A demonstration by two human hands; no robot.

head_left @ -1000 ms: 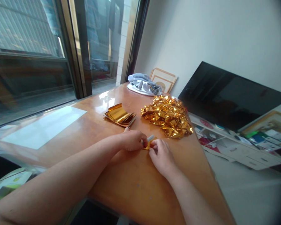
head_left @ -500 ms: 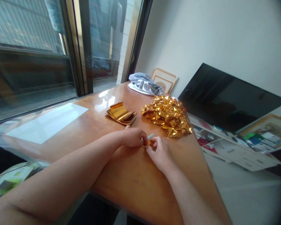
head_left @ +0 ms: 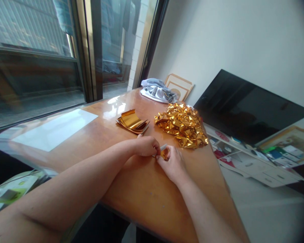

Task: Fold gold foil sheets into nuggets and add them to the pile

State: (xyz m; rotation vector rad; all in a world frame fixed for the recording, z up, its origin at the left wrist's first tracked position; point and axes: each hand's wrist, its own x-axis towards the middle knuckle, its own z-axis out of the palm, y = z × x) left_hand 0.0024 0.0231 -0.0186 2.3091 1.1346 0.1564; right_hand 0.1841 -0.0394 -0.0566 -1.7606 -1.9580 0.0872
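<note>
My left hand (head_left: 148,146) and my right hand (head_left: 172,164) meet over the wooden table (head_left: 142,189), fingers closed. Between them is a small piece of gold foil paper (head_left: 164,154), partly hidden by my fingers, its edges pinched by both hands. A pale, whitish strip (head_left: 163,147) shows just behind it; its kind is unclear. Beyond my left hand lies a stack of gold foil sheets (head_left: 132,120), the top ones curling up. Past my right hand sits a heap of folded gold foil pieces (head_left: 183,126), shiny and many-pointed.
A white sheet (head_left: 57,130) lies on the table's left part. Folded light-blue cloth (head_left: 157,90) rests at the far end, near framed pictures (head_left: 179,86) leaning on the wall. A television (head_left: 245,104) and a white cabinet (head_left: 258,165) stand to the right.
The gold foil paper between my hands shows a little more, looking opened and curved. Both hands have barely moved; the whole view has shifted slightly.
</note>
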